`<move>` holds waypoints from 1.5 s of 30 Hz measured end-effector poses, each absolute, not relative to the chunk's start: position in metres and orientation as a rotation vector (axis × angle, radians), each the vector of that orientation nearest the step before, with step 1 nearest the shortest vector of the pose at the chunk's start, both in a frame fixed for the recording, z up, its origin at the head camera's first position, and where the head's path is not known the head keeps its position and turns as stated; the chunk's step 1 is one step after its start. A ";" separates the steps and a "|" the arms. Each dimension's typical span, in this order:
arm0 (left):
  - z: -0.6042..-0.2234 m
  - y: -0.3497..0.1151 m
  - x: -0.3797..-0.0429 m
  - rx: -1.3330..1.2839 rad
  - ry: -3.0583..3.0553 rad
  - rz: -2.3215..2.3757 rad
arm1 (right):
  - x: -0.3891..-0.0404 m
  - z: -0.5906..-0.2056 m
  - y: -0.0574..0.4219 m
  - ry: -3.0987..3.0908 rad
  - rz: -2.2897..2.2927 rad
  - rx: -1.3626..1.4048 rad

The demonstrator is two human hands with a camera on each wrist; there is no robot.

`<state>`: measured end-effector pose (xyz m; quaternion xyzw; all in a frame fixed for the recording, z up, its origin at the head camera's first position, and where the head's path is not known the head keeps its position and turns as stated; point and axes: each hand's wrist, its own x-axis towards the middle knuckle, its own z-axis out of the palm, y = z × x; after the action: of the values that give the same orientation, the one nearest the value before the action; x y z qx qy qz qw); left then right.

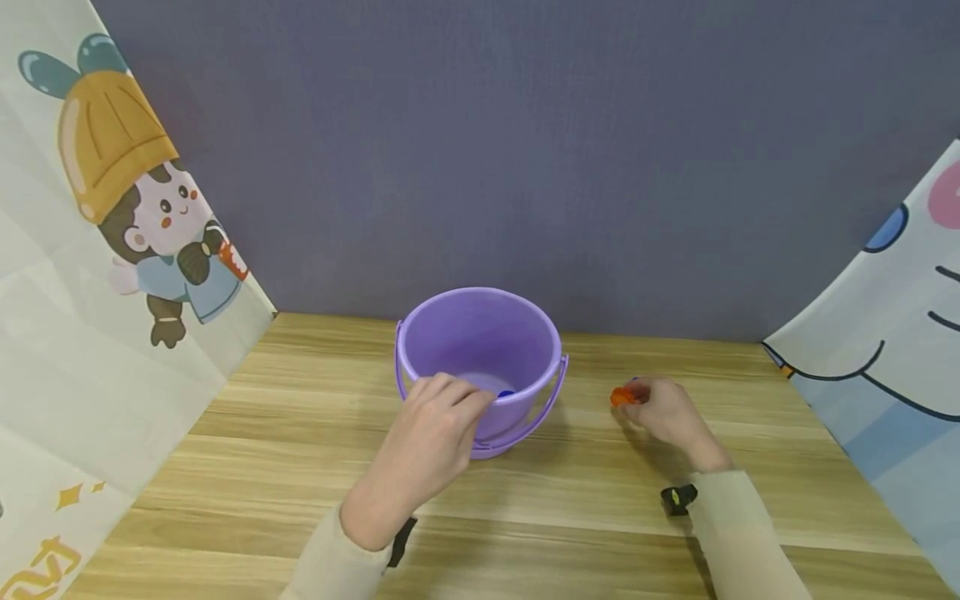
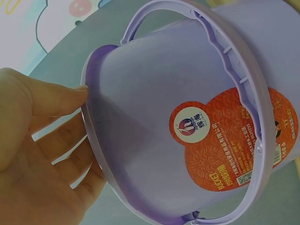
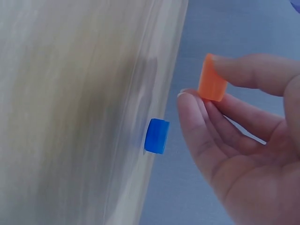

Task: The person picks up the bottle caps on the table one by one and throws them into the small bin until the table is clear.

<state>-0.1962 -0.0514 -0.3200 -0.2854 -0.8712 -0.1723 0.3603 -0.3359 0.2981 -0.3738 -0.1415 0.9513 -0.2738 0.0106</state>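
A purple bucket (image 1: 480,308) stands upright on the table, its handle hanging down at the front. My left hand (image 1: 431,433) grips its near rim, thumb outside and fingers over the inner side; in the left wrist view the thumb (image 2: 56,98) presses on the rim. Right of the bucket, my right hand (image 1: 667,412) pinches a small orange bottle cap (image 3: 212,82) between thumb and fingers. A blue bottle cap (image 3: 157,136) lies on the table just beyond that hand, mostly hidden in the head view. Inside the bucket, part of a blue piece (image 1: 506,393) shows.
The wood-grain table (image 1: 247,433) runs back to a dark grey upright panel (image 1: 480,150). White printed sheets hang at the left (image 1: 45,292) and right (image 1: 900,333). A red and white label (image 2: 211,145) is on the bucket's side.
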 end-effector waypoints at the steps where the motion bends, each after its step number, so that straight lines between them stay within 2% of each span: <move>1: -0.320 -0.051 -0.196 -0.736 -2.246 -0.444 | -0.336 -0.374 0.298 2.974 -0.859 -0.446; 30: -0.320 -0.051 -0.196 -0.729 -2.250 -0.445 | -0.327 -0.369 0.291 3.002 -1.037 -0.444; 45: -0.324 -0.057 -0.185 -0.772 -2.229 -0.446 | -0.306 -0.370 0.286 3.029 -1.105 -0.408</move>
<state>-0.1853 -0.0567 -0.3235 -0.2997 -0.8655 -0.1730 0.3621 -0.3062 0.2856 -0.3703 -0.1252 0.9307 -0.3395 -0.0542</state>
